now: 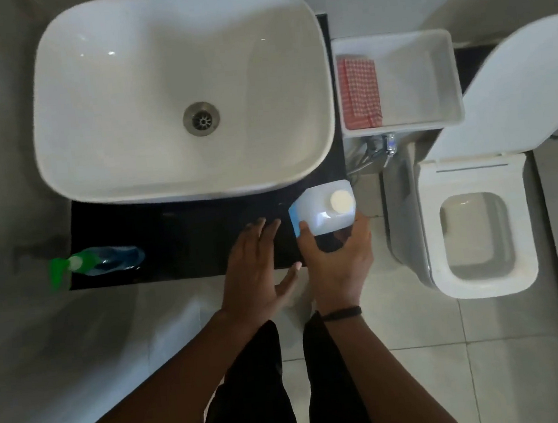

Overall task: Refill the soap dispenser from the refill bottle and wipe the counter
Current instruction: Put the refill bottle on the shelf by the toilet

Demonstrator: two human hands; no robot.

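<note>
A white refill bottle (325,210) with a round white cap and a blue label stands at the right end of the black counter (177,242). My right hand (339,260) grips its near side, thumb on the label. Just left of the bottle, my left hand (257,268) hovers flat over the counter's front edge, fingers straight, holding nothing. The soap dispenser (103,260), clear blue with a green pump, is at the counter's left end. A red checked cloth (360,92) lies in a white tray (426,58).
A large white basin (103,92) fills most of the counter behind my hands. An open white toilet (479,231) stands to the right, with a chrome valve (386,145) below the tray. Pale floor tiles lie under me.
</note>
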